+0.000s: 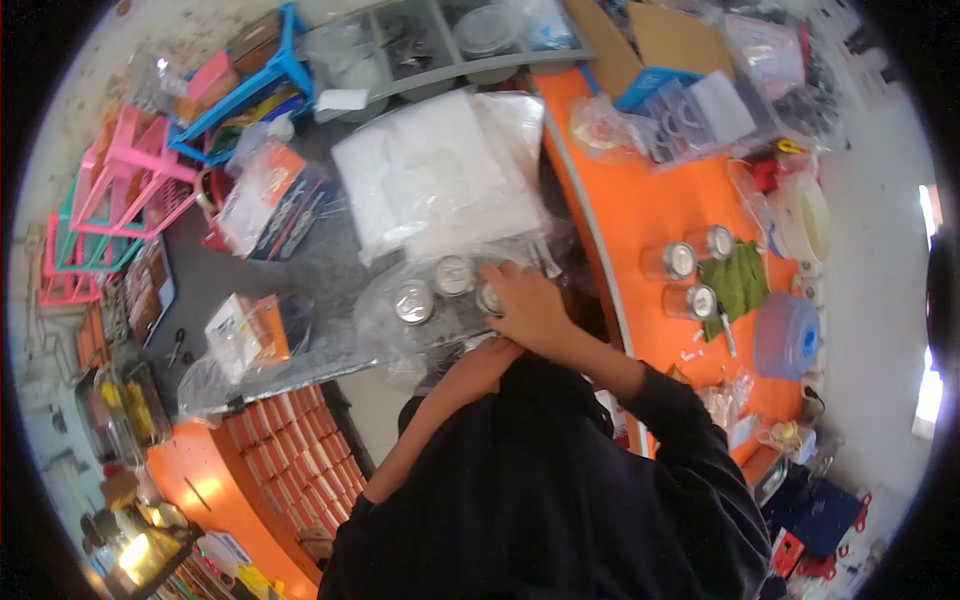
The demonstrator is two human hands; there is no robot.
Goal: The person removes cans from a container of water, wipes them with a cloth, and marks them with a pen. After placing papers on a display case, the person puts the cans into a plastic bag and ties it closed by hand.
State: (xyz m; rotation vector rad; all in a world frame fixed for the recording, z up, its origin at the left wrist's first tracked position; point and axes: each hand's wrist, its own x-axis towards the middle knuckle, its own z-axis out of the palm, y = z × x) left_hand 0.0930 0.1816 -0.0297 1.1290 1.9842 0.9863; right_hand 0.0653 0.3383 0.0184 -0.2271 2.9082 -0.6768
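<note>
Three clear cans with silver pull-tab lids stand together near the front edge of the dark table. The left can (413,302) and the back can (454,275) show fully from above. My right hand (527,305) covers much of the third can (488,298), its fingers wrapped round the side. Clear plastic film (375,318) lies around the cans. Close to the table edge, my left hand (488,362) reaches in below my right wrist, which hides its fingers. Whether it touches the can or film cannot be made out.
Behind the cans lies a stack of white plastic sheets (430,170). To the right, an orange table (640,210) holds several similar cans (690,302), a green cloth (735,280) and a marker (727,330). A box (250,330) and scissors (177,345) lie left.
</note>
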